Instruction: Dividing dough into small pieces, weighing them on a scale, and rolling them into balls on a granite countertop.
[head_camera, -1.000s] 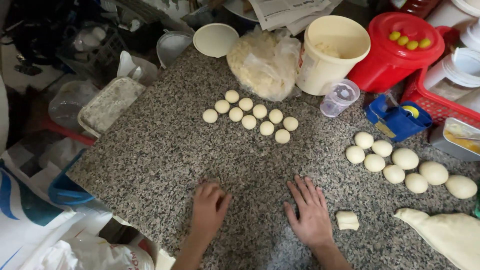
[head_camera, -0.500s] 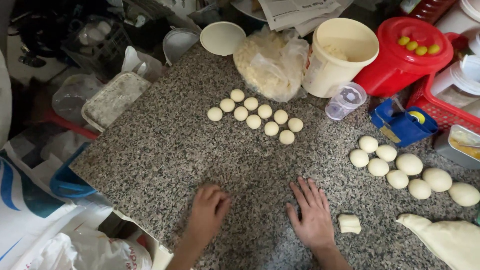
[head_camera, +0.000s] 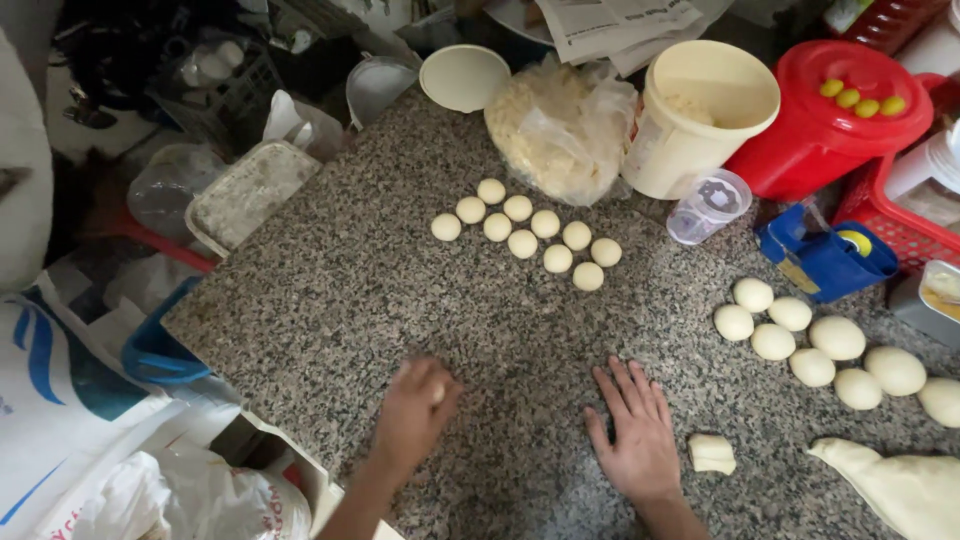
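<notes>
A granite table (head_camera: 330, 290) is seen from above, its speckled slab running from the 9 o'clock edge to the 3 o'clock edge. At 10 o'clock a shallow tray of pale crumbs (head_camera: 248, 192) is set at the slab's corner.

At 7 o'clock the left hand (head_camera: 415, 412) is pressed down on the table, blurred, with its fingers curled. A small pale piece of dough (head_camera: 437, 392) shows just between those fingers, so the grip is taken as closed loosely over that piece, though the blur leaves this uncertain.

At 12 o'clock ten small dough balls (head_camera: 527, 234) are laid in two slanted rows, well apart from both hands. Behind them a clear bag of crumbly dough (head_camera: 560, 130) and a cream bucket (head_camera: 703, 115) are placed.

At 6 o'clock the right hand (head_camera: 635, 440) is laid flat, palm down, fingers spread; its grip is open and nothing is held. Just beside it, at 5 o'clock, a cut lump of dough (head_camera: 711, 453) is left on the slab.

At 3 o'clock larger dough balls (head_camera: 815, 345) are grouped, and at 4 o'clock a long roll of dough (head_camera: 900, 485) is seen.
</notes>
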